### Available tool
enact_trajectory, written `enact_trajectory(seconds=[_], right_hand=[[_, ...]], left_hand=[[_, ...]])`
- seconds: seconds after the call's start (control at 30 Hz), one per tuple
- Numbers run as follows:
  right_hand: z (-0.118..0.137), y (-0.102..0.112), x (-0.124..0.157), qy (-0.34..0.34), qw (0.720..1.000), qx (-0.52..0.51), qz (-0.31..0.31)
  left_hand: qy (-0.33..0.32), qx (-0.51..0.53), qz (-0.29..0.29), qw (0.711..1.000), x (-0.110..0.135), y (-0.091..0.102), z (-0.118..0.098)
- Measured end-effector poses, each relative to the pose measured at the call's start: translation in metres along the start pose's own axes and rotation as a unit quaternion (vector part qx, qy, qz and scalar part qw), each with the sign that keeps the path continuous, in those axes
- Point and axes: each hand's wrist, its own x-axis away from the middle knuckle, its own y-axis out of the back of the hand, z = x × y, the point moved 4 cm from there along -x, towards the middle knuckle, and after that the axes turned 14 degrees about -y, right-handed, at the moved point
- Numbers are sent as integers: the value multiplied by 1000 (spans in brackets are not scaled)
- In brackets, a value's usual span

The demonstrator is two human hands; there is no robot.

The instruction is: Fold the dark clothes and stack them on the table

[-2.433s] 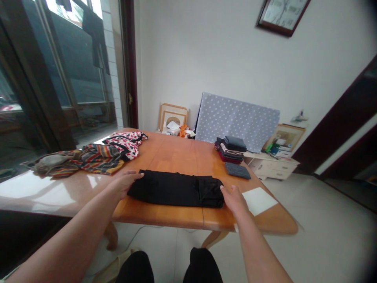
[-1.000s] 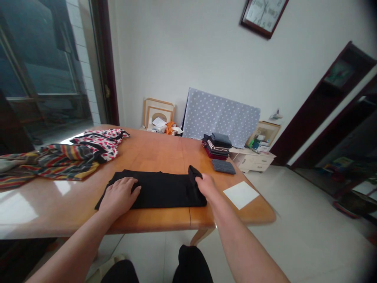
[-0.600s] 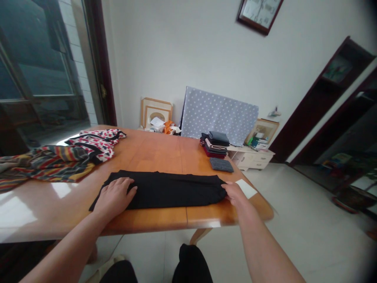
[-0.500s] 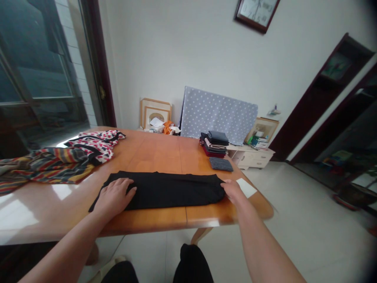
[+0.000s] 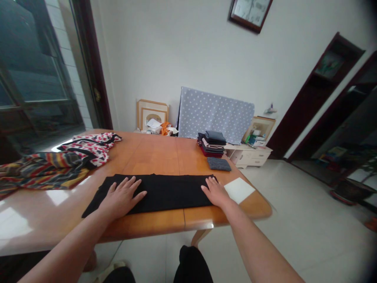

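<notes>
A black garment (image 5: 173, 191), folded into a long strip, lies across the front of the wooden table (image 5: 156, 151). My left hand (image 5: 122, 197) rests flat on its left part, fingers spread. On the right end, my right hand (image 5: 216, 191) presses down with its fingers stretched out. Neither hand grips the cloth. Just beyond my right hand is a white sheet (image 5: 239, 190) on the table. Whether the garment is trousers or something else, I cannot tell.
At the table's back right stands a stack of folded clothes (image 5: 212, 144), with a folded grey cloth (image 5: 219, 164) before it. A striped garment (image 5: 44, 167) and a patterned red-and-white garment (image 5: 94, 147) lie loosely at left. Behind are a dotted cloth (image 5: 215, 114) and a white cabinet (image 5: 250, 157).
My right hand has let go of the garment's right edge and now lies flat on it. That end is now straighter, showing more of the white sheet. My left hand has spread its fingers.
</notes>
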Motion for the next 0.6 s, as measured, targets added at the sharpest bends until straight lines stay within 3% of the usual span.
enact_trajectory(seconds=[0.13,0.23,0.33,0.43,0.53,0.6], right_hand=[[-26,-14,-3,-59,997,26,30],[-31,-14,-5,-67,997,23,34],[-30,-12,-8,-57,998,19,33],[-28,-8,-16,-42,999,12,-7],[-25,-5,-28,-13,999,9,-49],[-21,-5,-36,14,998,16,-54]], left_hand=[[-16,21,35,999,3,-1,12],[-19,34,44,998,4,1,17],[-21,53,38,998,3,2,21],[-33,69,4,997,-2,7,30],[-24,35,-36,998,-7,19,41],[-6,-1,-33,999,-12,25,47]])
